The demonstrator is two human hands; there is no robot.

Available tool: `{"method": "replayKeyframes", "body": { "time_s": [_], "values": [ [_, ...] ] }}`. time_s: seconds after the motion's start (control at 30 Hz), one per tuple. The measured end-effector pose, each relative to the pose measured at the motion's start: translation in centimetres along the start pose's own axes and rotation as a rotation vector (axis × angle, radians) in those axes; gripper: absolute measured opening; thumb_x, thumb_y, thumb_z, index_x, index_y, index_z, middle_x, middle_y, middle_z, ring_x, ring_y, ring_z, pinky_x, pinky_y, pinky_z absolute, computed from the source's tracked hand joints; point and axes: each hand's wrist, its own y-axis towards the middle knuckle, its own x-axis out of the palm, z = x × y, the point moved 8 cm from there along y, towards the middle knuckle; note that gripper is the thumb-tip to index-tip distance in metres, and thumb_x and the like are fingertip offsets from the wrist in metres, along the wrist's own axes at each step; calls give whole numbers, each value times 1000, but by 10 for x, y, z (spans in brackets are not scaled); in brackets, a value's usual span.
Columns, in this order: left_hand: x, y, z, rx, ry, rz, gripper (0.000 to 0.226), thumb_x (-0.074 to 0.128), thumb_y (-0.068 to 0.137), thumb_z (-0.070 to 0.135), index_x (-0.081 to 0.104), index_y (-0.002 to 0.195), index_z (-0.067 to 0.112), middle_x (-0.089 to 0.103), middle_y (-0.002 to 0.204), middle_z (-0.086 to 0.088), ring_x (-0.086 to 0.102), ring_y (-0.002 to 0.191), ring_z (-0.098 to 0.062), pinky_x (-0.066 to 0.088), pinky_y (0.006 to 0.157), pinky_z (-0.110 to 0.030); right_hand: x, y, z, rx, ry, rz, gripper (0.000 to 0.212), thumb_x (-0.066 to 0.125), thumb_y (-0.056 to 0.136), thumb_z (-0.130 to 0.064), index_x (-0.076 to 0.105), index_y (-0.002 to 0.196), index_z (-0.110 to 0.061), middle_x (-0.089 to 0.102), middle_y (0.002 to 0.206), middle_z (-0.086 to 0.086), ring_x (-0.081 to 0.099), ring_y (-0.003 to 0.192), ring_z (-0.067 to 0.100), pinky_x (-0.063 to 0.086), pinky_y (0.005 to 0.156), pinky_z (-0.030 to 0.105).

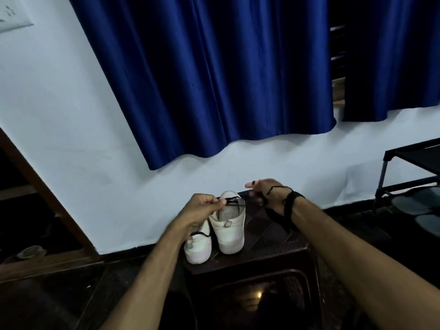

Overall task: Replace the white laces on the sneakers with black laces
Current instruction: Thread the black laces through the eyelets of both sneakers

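White leather-look sneakers are seen at the lower centre of the frame, standing heel-toward-camera on a dark brown stool (pixel 273 248). One white sneaker (pixel 229 225) is set slightly higher and to the right; the second white sneaker (pixel 197 246) is just beside it on the left, partly hidden by the left forearm. A black lace (pixel 234 201) is stretched across the opening of the right-hand sneaker. One end of it is pinched between the curled fingers and thumb of the left hand (pixel 202 208), held at the sneaker's collar. The right hand (pixel 266 194) is held just right of the sneaker, its fingers curled round the lace, more of which is wound around the wrist and hangs below it. Another length of black lace is seen lying over the left sneaker. A deep blue curtain (pixel 214 67) fills the upper centre of the frame against a pale wall (pixel 59 115). A black metal rack (pixel 412 163) is seen at the right edge.
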Motion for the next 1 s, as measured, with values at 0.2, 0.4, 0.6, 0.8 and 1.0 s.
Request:
{"method": "replayKeyframes", "body": {
  "time_s": [0.2, 0.4, 0.6, 0.8, 1.0],
  "values": [
    [-6, 22, 2, 103, 263, 188, 21, 81, 78, 34, 77, 76, 14, 70, 67, 3, 56, 61, -2, 39, 53, -12, 17, -13, -15, -282, -1093, 196, 69, 67, 81, -25, 36, 142, -12, 35, 147, 10, 32, 137, 25, 31, 111, 37],
    [-9, 40, 2, 102, 250, 302, 18, 81, 76, 32, 75, 71, 16, 66, 61, 10, 58, 63, -5, 41, 56, -13, 64, 2, -9, -313, -884, -104, 36, 51, 89, -4, 57, 124, -10, 64, 116, 11, 57, 112, 27, 44, 92, 33],
    [-14, 59, -28, -78, 569, 379, 35, 66, 74, 54, 65, 99, 30, 69, 101, 8, 62, 103, -20, 46, 93, -35, 58, 29, -17, -459, -796, 163, 25, 43, 94, -4, 64, 106, -9, 69, 108, 10, 62, 101, 33, 44, 82, 27],
    [-3, 57, -54, -98, 716, 426, 27, 54, 82, 29, 66, 105, 24, 69, 110, -4, 60, 110, -31, 43, 94, -38, 45, 34, 19, -382, -1062, 347, 23, 47, 90, -15, 56, 111, -14, 66, 106, 16, 60, 102, 36, 46, 76, 37],
    [7, 44, -35, 29, 823, 605, 26, 52, 89, 39, 67, 91, 18, 72, 88, -9, 64, 94, -32, 38, 99, -40, 24, 20, 37, -471, -947, 482, 25, 44, 95, -22, 51, 118, -15, 62, 97, 17, 58, 96, 35, 43, 73, 38]
  ]
}}
